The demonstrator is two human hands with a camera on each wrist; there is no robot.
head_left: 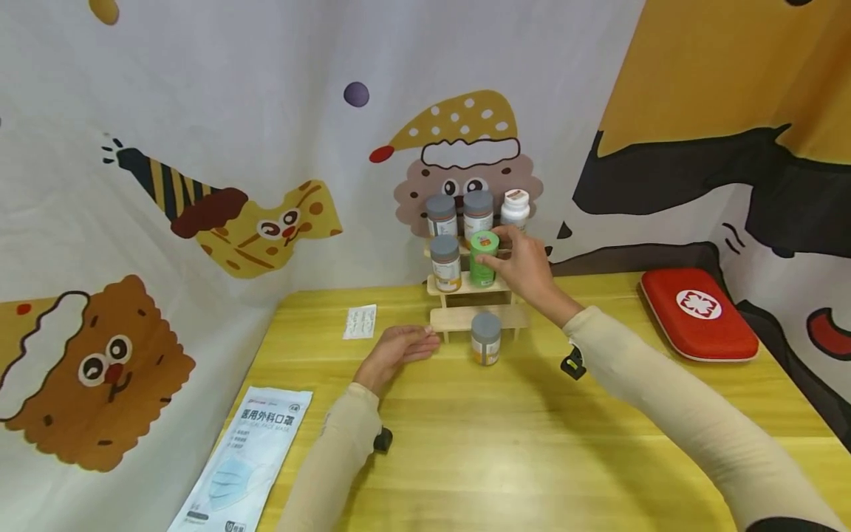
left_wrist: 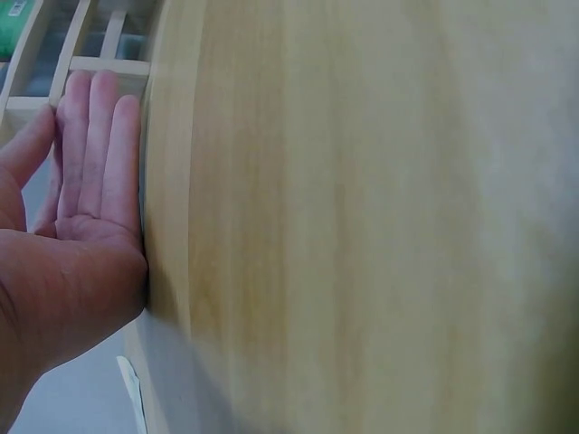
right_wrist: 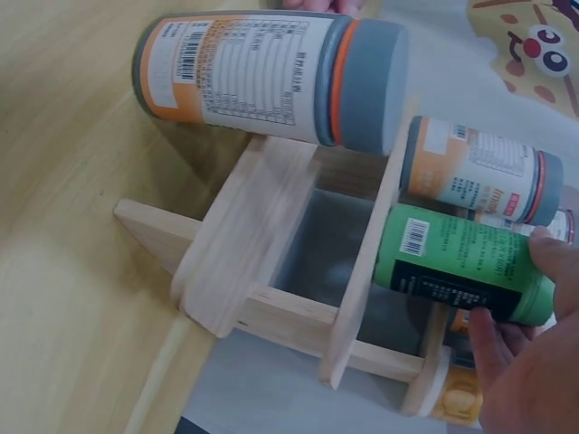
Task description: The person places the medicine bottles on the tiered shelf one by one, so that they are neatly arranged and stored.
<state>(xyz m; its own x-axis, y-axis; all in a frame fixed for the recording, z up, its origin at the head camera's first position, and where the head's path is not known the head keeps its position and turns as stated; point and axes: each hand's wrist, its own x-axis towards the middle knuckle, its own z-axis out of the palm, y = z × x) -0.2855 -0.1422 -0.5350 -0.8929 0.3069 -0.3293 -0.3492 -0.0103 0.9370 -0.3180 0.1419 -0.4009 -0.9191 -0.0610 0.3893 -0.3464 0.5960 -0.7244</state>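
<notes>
Thumb and fingers of my right hand (head_left: 527,267) pinch a green bottle (head_left: 483,260) near its top, at the right end of the middle step of a small wooden rack (head_left: 455,319). A grey-capped supplement bottle (head_left: 445,264) stands left of it on that step. With its fingers straight, my left hand (head_left: 397,350) lies at the left end of the bottom step; in the left wrist view the fingertips (left_wrist: 104,83) meet the rack's frame. Another grey-capped bottle (head_left: 486,340) stands on the table right in front of the bottom step.
The top step bears two grey-capped bottles (head_left: 478,212) and a white bottle (head_left: 515,207). A red first-aid case (head_left: 699,314) lies at the right. At the left are a face mask packet (head_left: 242,458) and a small printed white slip (head_left: 360,322). Patterned cloth (head_left: 319,44) hangs behind.
</notes>
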